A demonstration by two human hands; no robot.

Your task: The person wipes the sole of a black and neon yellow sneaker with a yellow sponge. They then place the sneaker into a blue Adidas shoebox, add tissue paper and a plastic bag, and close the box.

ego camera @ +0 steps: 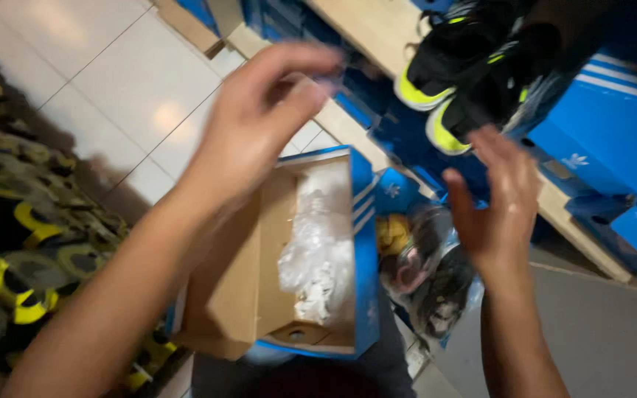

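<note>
Open box sits on my lap at six o'clock, white paper crumpled inside; light, stiff card, I judge, best gripped by its side walls; my left hand hovers above, fingers curled, holding nothing I can see; my right hand is spread empty at three; black-and-yellow shoes sit at one.

There is one view only, from a camera worn on the person's head, looking steeply down and slightly forward over both forearms. It sits close: the left hand and right hand fill the middle of the frame (both blurred), with the open blue shoebox just below them. The frame is tilted, so the white tiled floor runs diagonally at upper left and the stacked blue boxes close the right edge.
</note>
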